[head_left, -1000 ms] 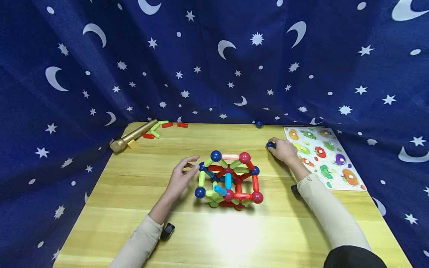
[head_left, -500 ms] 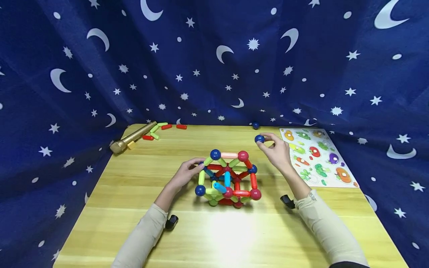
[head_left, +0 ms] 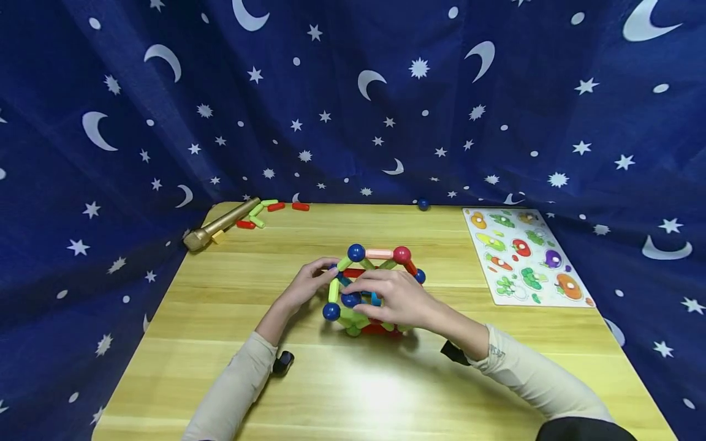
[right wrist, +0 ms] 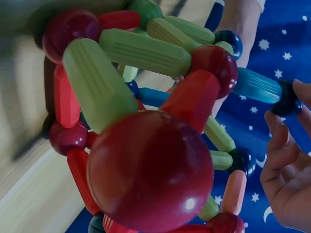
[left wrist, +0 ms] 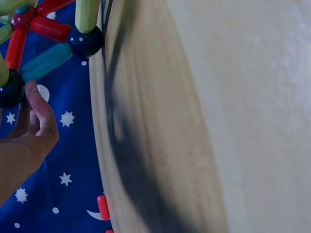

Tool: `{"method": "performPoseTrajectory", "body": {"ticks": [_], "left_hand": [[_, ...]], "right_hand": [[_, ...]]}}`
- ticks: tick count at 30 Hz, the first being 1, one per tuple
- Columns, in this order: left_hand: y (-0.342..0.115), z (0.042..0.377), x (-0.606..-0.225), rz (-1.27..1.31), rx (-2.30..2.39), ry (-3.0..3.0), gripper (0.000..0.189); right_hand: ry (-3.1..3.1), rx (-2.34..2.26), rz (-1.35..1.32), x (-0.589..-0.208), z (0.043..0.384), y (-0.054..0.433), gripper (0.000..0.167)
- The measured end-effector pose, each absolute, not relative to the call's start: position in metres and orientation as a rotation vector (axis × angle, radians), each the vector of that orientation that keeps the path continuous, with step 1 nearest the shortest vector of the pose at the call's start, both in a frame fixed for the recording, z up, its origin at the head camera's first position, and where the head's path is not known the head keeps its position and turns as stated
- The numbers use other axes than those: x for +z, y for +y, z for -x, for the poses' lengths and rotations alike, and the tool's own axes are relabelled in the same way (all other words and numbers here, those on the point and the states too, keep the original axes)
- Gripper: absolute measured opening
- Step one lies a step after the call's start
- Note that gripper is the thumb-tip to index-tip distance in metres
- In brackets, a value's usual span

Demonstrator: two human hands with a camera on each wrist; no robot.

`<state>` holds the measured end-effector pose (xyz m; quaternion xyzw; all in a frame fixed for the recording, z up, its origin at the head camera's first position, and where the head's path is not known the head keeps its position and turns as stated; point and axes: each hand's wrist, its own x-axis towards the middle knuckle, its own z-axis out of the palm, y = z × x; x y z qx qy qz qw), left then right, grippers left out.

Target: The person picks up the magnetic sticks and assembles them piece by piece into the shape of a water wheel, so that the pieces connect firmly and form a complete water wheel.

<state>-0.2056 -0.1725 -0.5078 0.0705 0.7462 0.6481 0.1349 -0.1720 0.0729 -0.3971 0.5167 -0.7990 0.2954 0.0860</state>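
A frame built of magnetic rods and balls point(head_left: 379, 253) stands in the middle of the table in the head view. My left hand point(head_left: 303, 286) holds it at its back left corner, thumb and fingers about a blue corner ball point(left wrist: 10, 91). In front, my right hand point(head_left: 399, 297) pinches another blue ball point(head_left: 350, 299) between thumb and fingers. The right wrist view shows this ball against the free end of a light-blue rod point(right wrist: 257, 85), which joins a red ball point(right wrist: 214, 70). My right hand hides part of the frame's front from the head camera.
Loose red and green rods point(head_left: 256, 210) lie at the back left beside a gold microphone point(head_left: 223, 224). A single blue ball point(head_left: 423, 204) sits at the back edge. The vegetable puzzle board point(head_left: 518, 297) lies at right, before a blue starry cloth point(head_left: 331, 153).
My right hand has lifted a blue ball from the table's right side and carried it left to the frame's light-blue rod. My left hand has moved onto the corner ball.
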Motion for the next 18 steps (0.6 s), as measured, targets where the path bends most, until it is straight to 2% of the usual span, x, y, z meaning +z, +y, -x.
{"method": "performPoseTrajectory", "body": {"ticks": [8,12,15,18], "left_hand": [[-0.176,0.205,-0.507,-0.212,1.859,2.161,0.041],[-0.177,0.204,-0.505,-0.215,1.858,2.161,0.042],[-0.178,0.205,-0.504,-0.24,1.849,2.158,0.042],[-0.18,0.206,-0.501,-0.259,1.826,2.148,0.041]], "right_hand": [[-2.415,0.826,-1.544,-0.403,0.173,0.07,0.033],[-2.412,0.847,-1.488,-0.4,0.174,0.076,0.041],[-2.385,0.982,-1.295,-0.4,0.18,0.095,0.036],[-2.421,1.121,-0.949,-0.406,0.194,0.124,0.022]]}}
